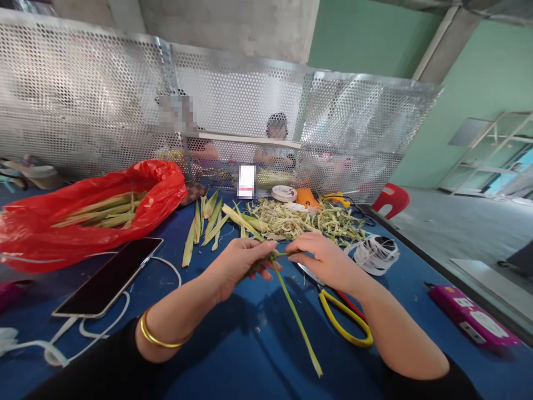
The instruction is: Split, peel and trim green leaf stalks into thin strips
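Near the middle of the view, my left hand (245, 261) is closed around a bundle of green plant strips, perhaps leaf or husk. One long green strip (297, 311) hangs from it towards me, with a pale cut end. Thumb and fingers of my right hand (312, 253) pinch a thin strip that runs across from the left hand. Partly under my right hand and forearm lie scissors (347, 328) with yellow and red handles. Beyond both hands, a heap of shredded pale-green strips (291, 219) spreads over the blue table (200, 344).
Loose husk pieces (208, 216) lie left of the heap. A red plastic bag (166, 183) holds more strips. A tablet (112, 278) with white cables lies front left. White ribbon (377, 255), a tape roll (283, 193) and a purple power strip (470, 316) are at right. A perforated metal screen (237, 94) stands behind.
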Available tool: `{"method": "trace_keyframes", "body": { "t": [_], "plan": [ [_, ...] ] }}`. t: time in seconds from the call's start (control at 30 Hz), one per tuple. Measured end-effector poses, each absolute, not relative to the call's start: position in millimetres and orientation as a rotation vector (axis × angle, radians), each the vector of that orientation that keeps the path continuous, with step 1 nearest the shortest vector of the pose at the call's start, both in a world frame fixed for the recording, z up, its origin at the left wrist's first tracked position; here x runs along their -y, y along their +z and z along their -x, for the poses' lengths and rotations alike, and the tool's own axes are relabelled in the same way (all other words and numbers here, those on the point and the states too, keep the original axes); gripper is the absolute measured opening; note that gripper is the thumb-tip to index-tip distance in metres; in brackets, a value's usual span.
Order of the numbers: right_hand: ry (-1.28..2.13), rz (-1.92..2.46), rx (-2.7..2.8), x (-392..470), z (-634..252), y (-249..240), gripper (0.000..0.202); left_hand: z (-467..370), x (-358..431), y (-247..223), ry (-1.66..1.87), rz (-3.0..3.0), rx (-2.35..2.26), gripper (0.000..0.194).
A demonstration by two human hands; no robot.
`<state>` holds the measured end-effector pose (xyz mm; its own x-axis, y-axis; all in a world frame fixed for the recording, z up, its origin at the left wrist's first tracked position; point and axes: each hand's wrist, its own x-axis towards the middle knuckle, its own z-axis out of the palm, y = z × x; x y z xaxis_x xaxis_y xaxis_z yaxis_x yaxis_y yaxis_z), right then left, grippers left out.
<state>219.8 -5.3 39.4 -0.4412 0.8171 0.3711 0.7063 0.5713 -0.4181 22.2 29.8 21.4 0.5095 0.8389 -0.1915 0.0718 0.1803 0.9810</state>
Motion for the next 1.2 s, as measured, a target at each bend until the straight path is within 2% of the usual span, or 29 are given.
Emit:
{"method": "trace_keyframes", "body": {
  "t": [0.17,0.33,0.43,0.5,0.6,0.67,0.73,0.9,1.2],
  "plan": [
    [-0.086,1.179,2.26,-1.4,-216.6,26.4,0.018,-25.2,-28.5,17.3,0.648,-1.238,-0.943,0.023],
    [-0.39,1.181,2.115,4.4,-215.5,32.0,0.019,-25.5,-26.5,23.6,0.782,-1.12,-0.957,0.024],
    [-0.443,1.154,1.847,22.7,-208.6,42.5,0.018,-24.8,-26.7,27.7,0.938,-1.007,-0.944,0.023],
    [-0.314,1.158,1.718,33.8,-198.1,42.7,0.013,-25.6,-27.3,27.2,1.019,-0.955,-0.893,0.017],
    [0.268,1.316,1.758,36.8,-176.7,27.6,0.023,-28.9,-26.8,22.5,1.058,-0.958,-0.783,0.012],
    [0.68,1.373,1.662,30.4,-162.9,12.0,0.02,-31.8,-24.0,19.2,1.052,-0.965,-0.746,0.014],
    [0.879,1.365,1.51,22.5,-152.5,-1.4,0.025,-34.4,-19.8,17.5,1.026,-0.97,-0.735,0.018],
    [0.989,1.21,1.36,16.3,-144.3,-10.2,0.028,-37.6,-12.9,17.4,0.96,-0.989,-0.697,0.025],
    [0.92,1.187,1.53,25.4,-146.7,-9.1,0.028,-37.6,-14.3,10.6,1.091,-0.922,-0.757,0.02]
  ]
}}
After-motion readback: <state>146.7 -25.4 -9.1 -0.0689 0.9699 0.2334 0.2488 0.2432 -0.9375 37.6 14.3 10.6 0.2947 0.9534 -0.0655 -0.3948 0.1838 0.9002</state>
